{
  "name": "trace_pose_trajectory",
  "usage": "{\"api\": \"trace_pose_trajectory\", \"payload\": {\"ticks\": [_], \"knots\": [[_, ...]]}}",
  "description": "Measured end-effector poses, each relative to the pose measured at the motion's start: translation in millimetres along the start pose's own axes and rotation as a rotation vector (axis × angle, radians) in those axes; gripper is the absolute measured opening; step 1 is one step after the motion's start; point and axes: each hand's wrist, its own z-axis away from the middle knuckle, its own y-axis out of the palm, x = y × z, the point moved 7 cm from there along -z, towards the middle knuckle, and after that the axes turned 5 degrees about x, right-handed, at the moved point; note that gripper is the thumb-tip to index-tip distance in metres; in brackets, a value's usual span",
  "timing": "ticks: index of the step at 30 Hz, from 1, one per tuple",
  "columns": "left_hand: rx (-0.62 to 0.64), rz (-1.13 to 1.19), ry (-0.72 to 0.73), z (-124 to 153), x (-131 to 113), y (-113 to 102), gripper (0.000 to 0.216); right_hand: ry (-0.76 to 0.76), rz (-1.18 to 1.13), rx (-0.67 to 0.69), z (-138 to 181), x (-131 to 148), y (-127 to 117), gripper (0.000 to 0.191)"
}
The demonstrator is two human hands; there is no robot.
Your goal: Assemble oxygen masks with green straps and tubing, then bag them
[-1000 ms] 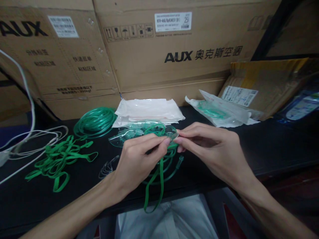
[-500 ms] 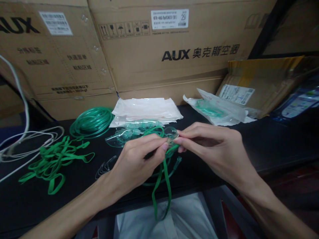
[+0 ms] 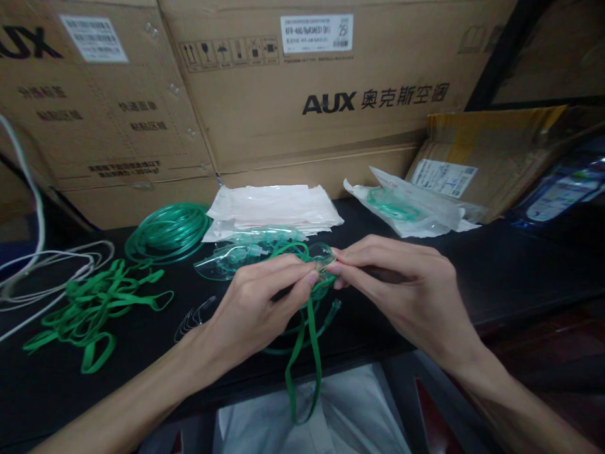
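Above the black table's front edge, both hands meet on a small clear oxygen mask. My left hand pinches its near left side between thumb and forefinger. The fingertips of my right hand are closed on its right edge. A green elastic strap hangs in a loop from the mask down over my lap. My fingers cover where strap and mask meet. Below them a green tube curves, with its end connector showing. Right behind my left hand lie more clear masks.
A heap of green straps and coiled green tubing lie left, near white cables. Thin clear pieces sit by my left wrist. White packets and an opened packet lie behind. Cardboard boxes stand along the back.
My hands keep the same pinch on the mask, with almost no movement. The whole view has shifted slightly, so things appear a little further left.
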Motion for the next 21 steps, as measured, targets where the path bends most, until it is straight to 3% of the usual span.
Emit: {"api": "trace_pose_trajectory", "payload": {"ticks": [12, 21], "knots": [[-0.100, 0.026, -0.140, -1, 1, -9, 0.009, 0.040, -0.098, 0.079, 1, -8, 0, 0.015], [-0.032, 0.155, -0.294, 0, 10, -2, 0.020, 0.021, -0.070, 0.096, 2, -10, 3, 0.014]]}}
